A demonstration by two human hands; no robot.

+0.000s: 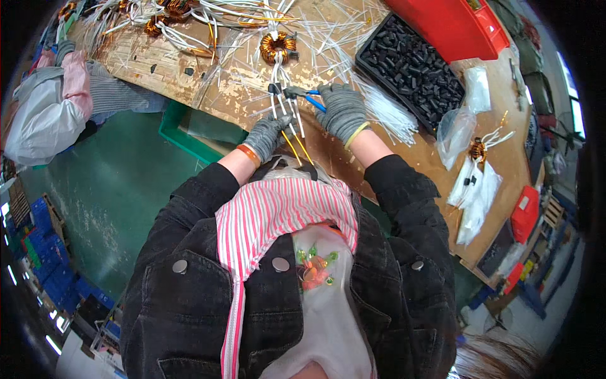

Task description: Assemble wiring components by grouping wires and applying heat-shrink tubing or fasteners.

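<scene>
In front of me on the worktable lies a copper-wound ring coil (278,48), with white-sleeved leads (279,74) running toward me and ending in yellow tips. My left hand (268,134), in a grey glove, is closed around these leads. Two small black clips (274,88) sit across the leads between the coil and my hand. My right hand (342,110), also gloved, grips blue-handled cutting pliers (310,96). The pliers' dark jaws are at the leads beside the clips; whether they are closed on anything is too small to tell.
A black tray (404,69) full of small black parts stands right, by a red bin (451,28). White cable ties (388,114) lie beside it. More coils (173,9) are at far left; another coil (478,150) lies right. A co-worker's sleeve (76,82) shows at left.
</scene>
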